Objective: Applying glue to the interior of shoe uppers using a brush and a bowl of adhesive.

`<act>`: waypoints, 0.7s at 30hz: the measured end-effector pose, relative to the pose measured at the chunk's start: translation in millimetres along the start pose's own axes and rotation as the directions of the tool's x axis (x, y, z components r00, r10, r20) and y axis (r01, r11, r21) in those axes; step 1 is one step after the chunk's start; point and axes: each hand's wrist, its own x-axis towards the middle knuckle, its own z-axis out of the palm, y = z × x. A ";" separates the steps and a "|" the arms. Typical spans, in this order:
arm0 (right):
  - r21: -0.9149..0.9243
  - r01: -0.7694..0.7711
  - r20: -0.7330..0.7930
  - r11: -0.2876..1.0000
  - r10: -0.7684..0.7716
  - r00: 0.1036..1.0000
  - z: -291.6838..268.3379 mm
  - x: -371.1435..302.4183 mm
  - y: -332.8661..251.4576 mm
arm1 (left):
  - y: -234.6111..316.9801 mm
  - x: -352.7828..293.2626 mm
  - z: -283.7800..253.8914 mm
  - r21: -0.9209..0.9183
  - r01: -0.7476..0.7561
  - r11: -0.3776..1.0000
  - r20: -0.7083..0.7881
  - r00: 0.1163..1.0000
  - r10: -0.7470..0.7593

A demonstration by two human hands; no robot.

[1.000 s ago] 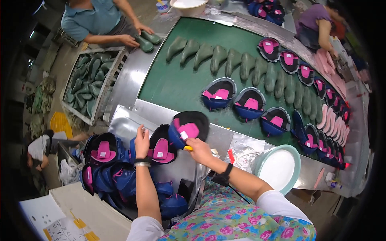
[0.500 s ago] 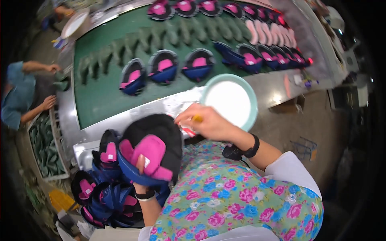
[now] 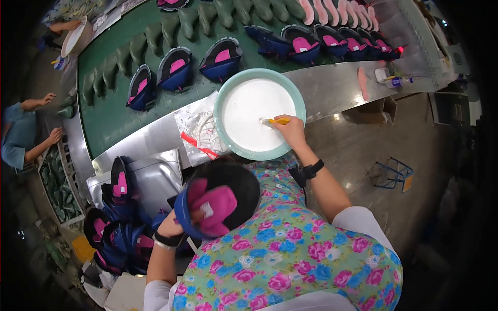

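My left hand [image 3: 171, 226] holds up a blue shoe upper [image 3: 220, 205] with a pink and black lining, its inside facing up. Part of that hand is hidden behind the upper. In my right hand [image 3: 294, 132] is a brush [image 3: 281, 121] by its yellow handle, the tip dipping into white liquid [image 3: 249, 103]. The liquid fills a pale teal basin [image 3: 259, 155] at the bench's near edge. To the left of the held upper lies a pile of similar uppers [image 3: 124, 228].
Uppers [image 3: 221, 59], dark green shoe lasts [image 3: 154, 36] and pink insoles [image 3: 330, 11] stand in rows on the green belt [image 3: 111, 122]. At the left, a co-worker [image 3: 23, 129] reaches beside a crate of lasts [image 3: 56, 186]. A blue stool [image 3: 392, 173] stands on the floor.
My right hand has moved right and up, bringing the brush into the basin's liquid. The held upper has come lower and slightly right. The view has shifted, and the belt's rows appear further left.
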 end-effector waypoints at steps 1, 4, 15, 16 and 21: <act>0.011 -0.004 0.016 1.000 0.004 1.000 0.0 -1.8 -0.4 | 9.0 7.1 7.4 0.114 0.121 0.986 -0.142 0.984 -0.104; 0.102 0.000 -0.021 0.995 0.002 1.000 -27.6 -4.4 -31.2 | -57.8 49.5 -33.2 0.367 -0.381 0.848 -0.003 0.912 0.411; 0.550 0.078 0.243 0.832 -0.249 0.938 -87.9 -16.2 -106.1 | -28.3 123.0 38.9 0.297 -0.297 0.908 -0.030 0.947 0.319; 0.509 0.144 0.123 0.849 -0.237 0.964 -82.4 -11.9 -91.7 | -25.8 122.9 44.1 0.263 -0.328 0.908 -0.042 0.936 0.350; 0.233 0.008 0.091 0.972 -0.030 0.995 -85.6 -9.6 -56.0 | -20.3 129.1 49.4 0.116 -0.489 0.864 -0.028 0.868 0.495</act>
